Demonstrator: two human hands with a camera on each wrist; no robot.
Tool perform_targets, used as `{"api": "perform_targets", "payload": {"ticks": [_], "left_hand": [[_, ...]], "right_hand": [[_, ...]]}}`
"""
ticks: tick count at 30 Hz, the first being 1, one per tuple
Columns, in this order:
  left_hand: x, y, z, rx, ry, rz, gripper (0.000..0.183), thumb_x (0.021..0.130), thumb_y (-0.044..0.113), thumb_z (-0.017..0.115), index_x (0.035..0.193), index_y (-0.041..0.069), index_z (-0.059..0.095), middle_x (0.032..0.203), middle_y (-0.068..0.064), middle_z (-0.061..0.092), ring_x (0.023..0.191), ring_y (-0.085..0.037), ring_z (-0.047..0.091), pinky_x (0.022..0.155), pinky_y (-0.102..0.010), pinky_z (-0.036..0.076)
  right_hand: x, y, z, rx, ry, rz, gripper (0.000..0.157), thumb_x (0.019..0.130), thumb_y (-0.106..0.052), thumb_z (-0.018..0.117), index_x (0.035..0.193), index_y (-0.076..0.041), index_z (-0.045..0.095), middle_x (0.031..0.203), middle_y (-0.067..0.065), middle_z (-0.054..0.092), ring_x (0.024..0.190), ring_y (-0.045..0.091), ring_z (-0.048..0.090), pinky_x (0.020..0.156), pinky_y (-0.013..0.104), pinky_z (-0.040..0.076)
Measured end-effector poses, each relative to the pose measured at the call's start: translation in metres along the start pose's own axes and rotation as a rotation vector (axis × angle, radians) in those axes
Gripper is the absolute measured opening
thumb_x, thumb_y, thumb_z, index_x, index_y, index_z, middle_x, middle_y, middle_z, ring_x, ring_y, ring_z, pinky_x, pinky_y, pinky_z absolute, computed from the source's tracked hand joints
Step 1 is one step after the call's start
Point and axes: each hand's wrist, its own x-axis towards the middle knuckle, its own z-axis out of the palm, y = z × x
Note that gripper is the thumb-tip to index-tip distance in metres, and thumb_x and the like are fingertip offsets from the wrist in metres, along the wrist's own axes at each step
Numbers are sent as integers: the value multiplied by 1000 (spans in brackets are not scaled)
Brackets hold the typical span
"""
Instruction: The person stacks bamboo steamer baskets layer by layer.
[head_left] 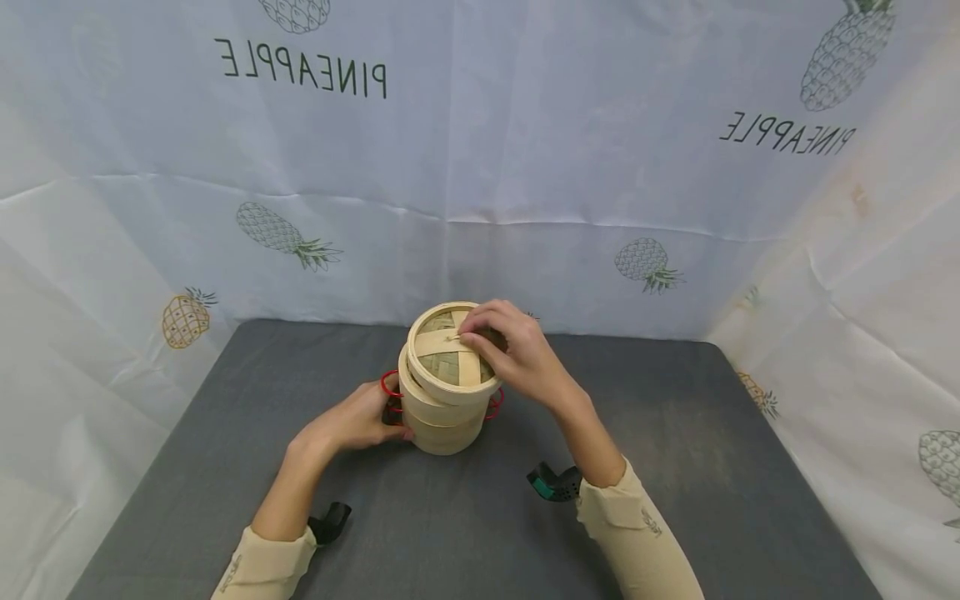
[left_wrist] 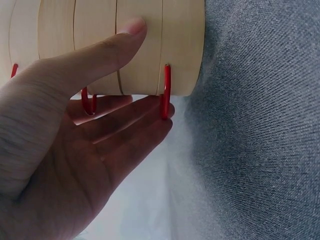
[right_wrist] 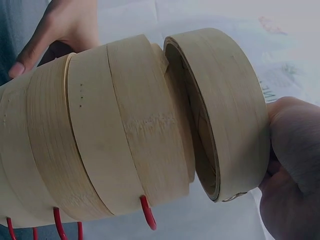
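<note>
A bamboo steamer (head_left: 444, 429) with stacked tiers and red loop handles (left_wrist: 166, 92) stands upright on the table. Its round woven lid (head_left: 438, 343) is tilted and raised off the top tier, and a gap shows between them in the right wrist view. My right hand (head_left: 521, 350) pinches the small loop on top of the lid between thumb and fingers. On the steamer's left side, my left hand (head_left: 360, 421) holds the stack, the thumb (left_wrist: 120, 47) against the wall and the other fingers around behind, by the red loops. The steamer's inside is hidden.
The dark grey table (head_left: 675, 467) extends around the steamer. Behind it and at both sides hangs a white cloth (head_left: 525, 167) printed with pineapples, close to the table's back edge. Black wrist devices (head_left: 555, 482) sit at both cuffs.
</note>
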Motion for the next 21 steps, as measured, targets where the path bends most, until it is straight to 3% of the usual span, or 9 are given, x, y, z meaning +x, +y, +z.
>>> {"api": "perform_targets", "payload": {"ticks": [21], "left_hand": [[0,-1,-1,-14,-14,14,65,86,17,94,138,1,59,127,-13,75,114,-28,77,96,-44,65]], "right_hand": [[4,6,14,22,-42,33,8,102,-9,75,109,-6,79,114,9,76,117,25,69,104,41,60]]}}
